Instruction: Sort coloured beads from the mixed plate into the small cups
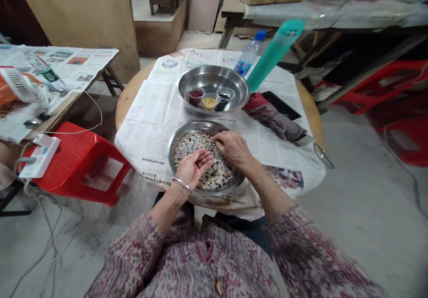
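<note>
A shallow steel pan (pixel 171 149) holds a spread mix of white grains (pixel 194 145) with dark red, black and yellow beans among them. Above its near left part, my left hand (pixel 194 166) is turned palm up and cupped, with several dark red beans (pixel 199 160) lying in it. My right hand (pixel 234 147) reaches down over the pan's right side, thumb and fingertips pinched at the mix; what they pinch is too small to see. Behind the pan, a deeper steel basin (pixel 214 71) contains clear cups of red beans (pixel 195 94), yellow beans (pixel 210 104) and black beans (pixel 223 103).
Newspaper covers the round table (pixel 140 124). A blue-capped bottle (pixel 249 54), a teal cylinder (pixel 277 51), a folded umbrella (pixel 277 117) and a dark phone-like slab (pixel 281 104) lie or stand right of the basin. A red stool (pixel 80 155) with a power strip (pixel 40 155) is at left.
</note>
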A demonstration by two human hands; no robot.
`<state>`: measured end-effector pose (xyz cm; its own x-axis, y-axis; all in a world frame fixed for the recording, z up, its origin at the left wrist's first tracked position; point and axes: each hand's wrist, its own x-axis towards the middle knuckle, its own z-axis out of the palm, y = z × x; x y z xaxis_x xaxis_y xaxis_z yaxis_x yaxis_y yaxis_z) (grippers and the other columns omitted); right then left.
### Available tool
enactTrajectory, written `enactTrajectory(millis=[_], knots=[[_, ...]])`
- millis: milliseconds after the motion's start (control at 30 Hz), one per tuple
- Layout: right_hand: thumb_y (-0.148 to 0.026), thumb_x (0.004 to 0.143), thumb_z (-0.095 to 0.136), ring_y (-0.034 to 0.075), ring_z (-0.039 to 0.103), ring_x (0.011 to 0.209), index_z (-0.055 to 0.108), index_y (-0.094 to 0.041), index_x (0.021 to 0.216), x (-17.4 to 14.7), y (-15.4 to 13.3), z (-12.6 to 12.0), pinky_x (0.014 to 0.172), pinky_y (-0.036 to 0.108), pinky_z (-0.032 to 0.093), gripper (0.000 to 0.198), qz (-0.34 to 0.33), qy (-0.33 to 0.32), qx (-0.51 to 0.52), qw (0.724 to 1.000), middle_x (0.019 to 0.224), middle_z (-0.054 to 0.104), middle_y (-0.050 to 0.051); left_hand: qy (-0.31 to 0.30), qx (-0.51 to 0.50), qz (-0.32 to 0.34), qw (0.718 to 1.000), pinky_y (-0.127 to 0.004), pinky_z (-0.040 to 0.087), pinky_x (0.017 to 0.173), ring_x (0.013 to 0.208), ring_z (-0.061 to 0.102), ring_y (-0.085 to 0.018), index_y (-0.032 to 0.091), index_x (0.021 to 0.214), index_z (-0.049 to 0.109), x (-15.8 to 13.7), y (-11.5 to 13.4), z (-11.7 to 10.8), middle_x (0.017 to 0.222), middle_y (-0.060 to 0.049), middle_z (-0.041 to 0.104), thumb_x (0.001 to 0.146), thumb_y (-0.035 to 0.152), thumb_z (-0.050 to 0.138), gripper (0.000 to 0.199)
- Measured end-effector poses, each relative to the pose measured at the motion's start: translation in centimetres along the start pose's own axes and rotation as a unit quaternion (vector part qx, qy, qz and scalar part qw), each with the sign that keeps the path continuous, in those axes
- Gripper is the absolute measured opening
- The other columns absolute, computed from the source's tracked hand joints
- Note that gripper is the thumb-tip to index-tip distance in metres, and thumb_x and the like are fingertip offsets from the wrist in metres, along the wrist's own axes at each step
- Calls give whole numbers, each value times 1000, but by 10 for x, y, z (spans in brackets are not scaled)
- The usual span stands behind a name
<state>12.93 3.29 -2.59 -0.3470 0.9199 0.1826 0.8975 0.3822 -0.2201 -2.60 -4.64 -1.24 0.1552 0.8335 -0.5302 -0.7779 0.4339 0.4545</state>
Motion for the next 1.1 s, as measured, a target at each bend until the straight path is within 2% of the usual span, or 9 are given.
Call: enactTrajectory(millis=[200,333,400,467,567,667,767,933,1100], knots=[[-24,88,50,23,66,83,73,-22,98,-10,-2,-6,73,31,44,26,76,24,39,996,92,75,8,6,0,-3,1000,-32,51,94,78,68,-13,7,91,66,-1,0,1,84,-10,71,95,12,46,21],[-29,85,52,19,65,71,74,-22,92,-18,-9,-17,67,29,44,24,110,59,146,981,82,75,5,7,3,-9,1000,-30,53,90,79,69,-14,7,92,66,-2,2,3,85,-10,71,96,14,45,23],[-30,83,54,17,63,66,74,-20,88,-22,-16,-26,65,27,45,23,94,53,227,968,76,74,4,9,5,-13,1000,-29,53,89,81,70,-14,7,92,66,-2,3,4,87,-11,72,96,15,46,22],[-32,81,57,15,63,64,74,-20,86,-25,-23,-34,63,26,46,22,54,6,298,953,76,74,3,8,5,-13,1000,-29,53,89,81,70,-14,8,93,66,-2,3,4,87,-11,72,96,15,46,22],[-37,80,59,15,63,67,75,-20,89,-24,-26,-39,62,26,48,25,42,-24,337,940,82,75,4,7,3,-7,1000,-28,53,88,76,68,-12,8,91,67,-2,2,4,83,-9,71,95,14,46,22],[-33,82,56,16,64,66,76,-18,90,-16,-19,-30,63,27,48,26,94,39,294,950,79,75,5,17,2,3,1000,-27,53,87,70,66,-10,7,89,67,-2,2,5,79,-8,70,94,12,46,22],[-25,81,54,18,65,68,76,-17,90,-6,-7,-16,67,30,49,25,114,65,216,968,79,75,6,17,4,1,1000,-26,53,84,71,67,-11,6,91,66,-3,2,5,80,-9,71,95,11,46,21],[-17,84,50,22,68,89,75,-19,98,10,-4,-1,84,32,49,29,55,56,108,991,99,75,8,15,12,0,1000,-27,54,85,74,69,-12,7,93,63,-4,2,5,84,-10,72,96,8,39,25],[-19,88,49,23,66,96,74,-18,99,20,-14,2,83,32,48,27,44,5,22,999,104,73,10,15,21,-4,1000,-28,54,88,74,70,-12,7,95,63,-4,2,6,86,-10,72,96,5,38,25]])
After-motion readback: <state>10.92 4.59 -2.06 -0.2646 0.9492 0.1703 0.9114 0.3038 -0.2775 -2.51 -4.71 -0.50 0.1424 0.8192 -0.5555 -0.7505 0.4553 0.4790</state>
